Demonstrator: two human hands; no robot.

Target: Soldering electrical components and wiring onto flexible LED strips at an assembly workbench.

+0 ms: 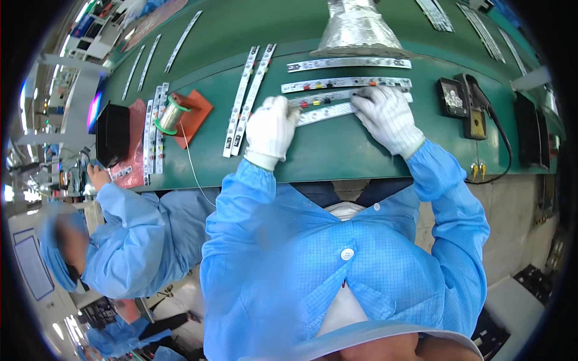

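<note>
Both my hands wear white gloves and rest on long white circuit strips on the green bench [337,150]. My left hand [271,129] presses on the left end of the nearest strip [325,112], fingers curled over it. My right hand [387,117] lies flat with fingers spread over the right part of the same strip and the one behind it [322,99], which carries small coloured parts. Two more strips, one [346,83] close behind and one [349,63] farther back, lie beyond my hands.
Two strips [247,99] lie lengthwise left of my hands. A solder wire spool [170,115] sits on an orange pad. A soldering iron stand [475,117] and small black box [451,96] stand at right. A foil duct [358,27] hangs behind. A co-worker's sleeve [129,222] is at left.
</note>
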